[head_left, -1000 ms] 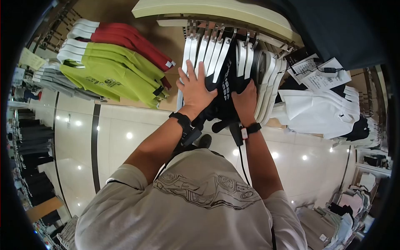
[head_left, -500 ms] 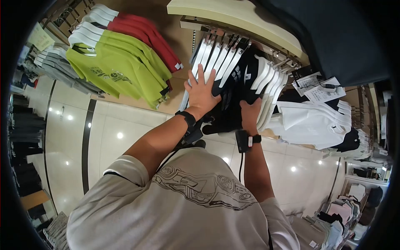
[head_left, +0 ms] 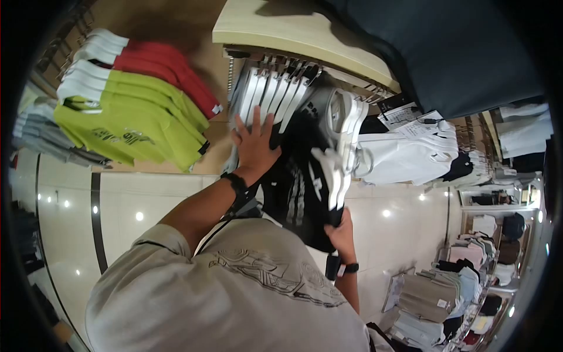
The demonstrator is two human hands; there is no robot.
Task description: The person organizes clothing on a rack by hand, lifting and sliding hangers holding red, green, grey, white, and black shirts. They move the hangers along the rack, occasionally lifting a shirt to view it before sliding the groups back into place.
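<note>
Since a second ago my right hand (head_left: 341,230) has dropped from rail height to below the rack, close to my chest. It is clamped on the lower edge of the black shirt (head_left: 291,182), which now hangs pulled out from the row. My left hand (head_left: 253,145) stays flat against the row of white hangers (head_left: 267,94), fingers spread apart and gripping nothing. White print on the black shirt is too blurred to read. So are the dark print on the lime-green T-shirts (head_left: 129,123) and the paper tags (head_left: 410,120).
</note>
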